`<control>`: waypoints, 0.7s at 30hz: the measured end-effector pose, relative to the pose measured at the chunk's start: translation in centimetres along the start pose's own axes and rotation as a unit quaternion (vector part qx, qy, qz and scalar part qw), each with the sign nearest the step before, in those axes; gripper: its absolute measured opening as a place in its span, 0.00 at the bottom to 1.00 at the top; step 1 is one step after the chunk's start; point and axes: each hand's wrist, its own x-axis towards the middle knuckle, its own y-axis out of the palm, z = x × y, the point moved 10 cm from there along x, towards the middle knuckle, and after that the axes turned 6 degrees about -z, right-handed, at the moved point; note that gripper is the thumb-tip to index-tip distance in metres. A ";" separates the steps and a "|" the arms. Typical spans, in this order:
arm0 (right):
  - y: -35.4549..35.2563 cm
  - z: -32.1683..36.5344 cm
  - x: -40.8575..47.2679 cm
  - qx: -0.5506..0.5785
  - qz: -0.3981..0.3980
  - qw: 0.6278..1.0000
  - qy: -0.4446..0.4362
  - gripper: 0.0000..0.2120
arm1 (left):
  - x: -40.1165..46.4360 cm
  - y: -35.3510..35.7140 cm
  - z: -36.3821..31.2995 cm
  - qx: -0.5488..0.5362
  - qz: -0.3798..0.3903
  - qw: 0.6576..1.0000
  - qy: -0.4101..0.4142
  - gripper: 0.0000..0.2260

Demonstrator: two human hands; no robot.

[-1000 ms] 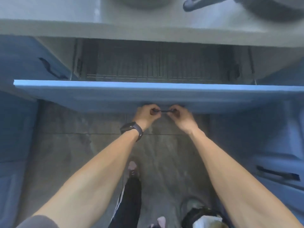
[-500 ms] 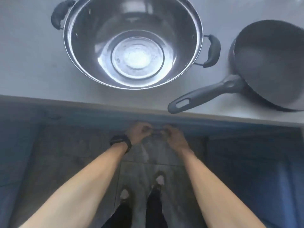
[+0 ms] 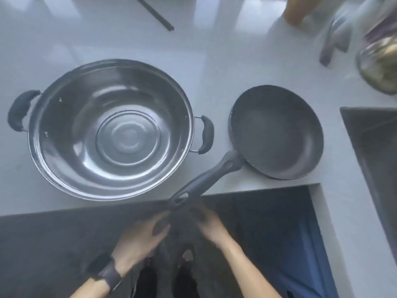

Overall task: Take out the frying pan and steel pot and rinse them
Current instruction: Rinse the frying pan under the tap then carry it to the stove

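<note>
A wide steel pot (image 3: 111, 130) with two black side handles stands on the pale countertop (image 3: 214, 61). To its right lies a dark non-stick frying pan (image 3: 277, 134); its long handle (image 3: 204, 183) points back toward me and juts over the counter edge. My left hand (image 3: 139, 239) and my right hand (image 3: 208, 224) are blurred, below the counter edge and just under the pan handle's tip. Both hold nothing and their fingers look loose. A dark watch sits on my left wrist.
A dark sink basin (image 3: 373, 147) opens at the right edge. A glass jar (image 3: 380, 59), an orange object (image 3: 300, 9) and a grey utensil (image 3: 333, 44) stand at the back right. A thin dark stick (image 3: 154, 14) lies at the back. Blue cabinet fronts (image 3: 300, 265) are below.
The drawer I was holding by its handle has slid shut. Both hands have let go of the handle and come away, and my view has risen onto the countertop.
</note>
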 end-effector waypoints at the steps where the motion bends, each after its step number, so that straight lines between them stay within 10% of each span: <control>1: -2.8 0.5 -3.0 0.034 -0.028 0.999 0.007 0.10 | -1.8 -2.8 -3.5 0.010 -0.068 0.996 0.056 0.11; 4: -13.2 1.8 -11.6 0.120 -0.190 0.974 0.022 0.05 | -5.7 -9.2 -12.2 -0.014 -0.197 0.959 0.202 0.11; 8: -25.1 5.1 -15.5 0.139 -0.331 0.933 -0.011 0.15 | -3.4 -11.4 -20.3 0.041 -0.177 0.947 0.265 0.10; 14: -32.2 5.9 -8.4 -0.023 -0.288 0.957 -0.010 0.17 | 3.9 -5.3 -22.9 0.191 -0.060 0.947 0.252 0.25; 21: -36.3 3.9 -5.0 -0.026 -0.258 0.966 -0.022 0.15 | 6.3 -4.1 -20.8 0.128 -0.101 0.979 0.122 0.25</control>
